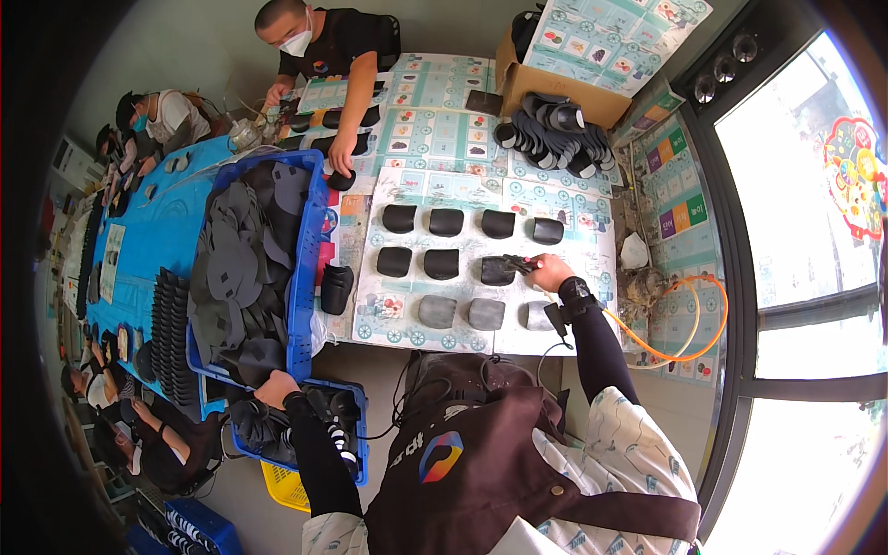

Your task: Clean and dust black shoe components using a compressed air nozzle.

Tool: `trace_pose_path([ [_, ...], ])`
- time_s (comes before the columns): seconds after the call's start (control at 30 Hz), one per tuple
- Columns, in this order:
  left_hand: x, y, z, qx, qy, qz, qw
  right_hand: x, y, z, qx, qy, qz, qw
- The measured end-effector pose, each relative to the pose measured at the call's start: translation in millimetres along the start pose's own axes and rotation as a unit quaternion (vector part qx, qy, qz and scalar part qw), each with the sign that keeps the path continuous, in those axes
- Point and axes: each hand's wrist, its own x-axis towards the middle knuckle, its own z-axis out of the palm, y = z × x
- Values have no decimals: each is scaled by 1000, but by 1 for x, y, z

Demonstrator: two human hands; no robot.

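Observation:
My right hand [552,274] is closed round a small dark brush-like tool [520,265], held over a curved black pad [492,271] on the patterned board [398,328]. Other black pads [446,222] lie in two rows there. Nearest me is a row of duller grey pads [437,312]. At the near edge of the large blue crate [314,199], my left hand [276,389] is closed on a dark grey flat piece [256,359]; its fingertips are partly hidden. Many similar dark flat pieces [231,268] fill the crate.
A co-worker's hand [342,155] touches a black piece across the table. Dark curved parts [560,134] are heaped beside a cardboard box [573,92] at the back right. An orange hose [684,356] loops right of the board. A second blue crate [361,435] stands below.

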Motion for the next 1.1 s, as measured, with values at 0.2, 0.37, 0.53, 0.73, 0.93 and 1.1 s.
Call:
trace_pose_path([
  [0.2,7,-6,8,-1,13,2,1000,5,12,5,9,11,15,1000],
  [0.37,6,-5,9,3,10,-2,1000,7,23,8,21,7,24,999],
  [0.53,4,-2,7,10,11,2,1000,6,30,7,22,8,33,999],
  [0.73,6,-4,6,8,9,-5,1000,5,33,6,18,13,37,999],
  [0.93,3,-2,5,1,6,-5,1000,2,26,6,20,23,30,999],
  [1.1,0,0,1,-19,6,-15,1000,2,15,11,11,-10,14,1000],
])
